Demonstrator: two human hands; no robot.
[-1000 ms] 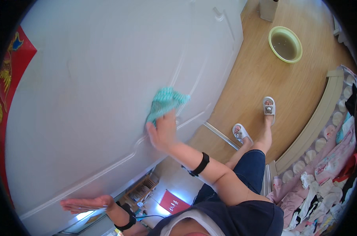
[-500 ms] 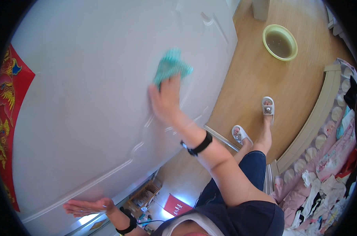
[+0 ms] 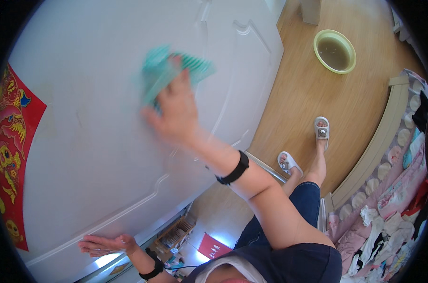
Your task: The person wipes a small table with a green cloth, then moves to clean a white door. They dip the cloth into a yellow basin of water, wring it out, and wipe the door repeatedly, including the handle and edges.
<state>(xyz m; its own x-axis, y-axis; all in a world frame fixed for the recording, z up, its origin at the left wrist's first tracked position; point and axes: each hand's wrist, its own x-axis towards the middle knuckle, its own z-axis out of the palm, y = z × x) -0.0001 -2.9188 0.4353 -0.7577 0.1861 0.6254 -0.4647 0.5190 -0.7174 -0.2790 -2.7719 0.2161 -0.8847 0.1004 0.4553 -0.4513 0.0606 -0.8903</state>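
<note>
From over here I have the green striped cloth [image 3: 198, 66] against the white door [image 3: 77, 155], grasped in my right hand [image 3: 176, 109] and fanned past its fingertips, too blurred to show a long axis; my left hand [image 3: 105, 244], fingers extended around nothing, is well apart, lower left

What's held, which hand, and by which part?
Right hand: green striped cloth, held at its middle and near side, against the white door; exact grip blurred. Left hand: nothing visible.

Bare door [image 3: 96, 151] lies open between the right hand [image 3: 177, 109] and red decoration [image 3: 13, 141], the left hand [image 3: 105, 244] blocking below.
</note>
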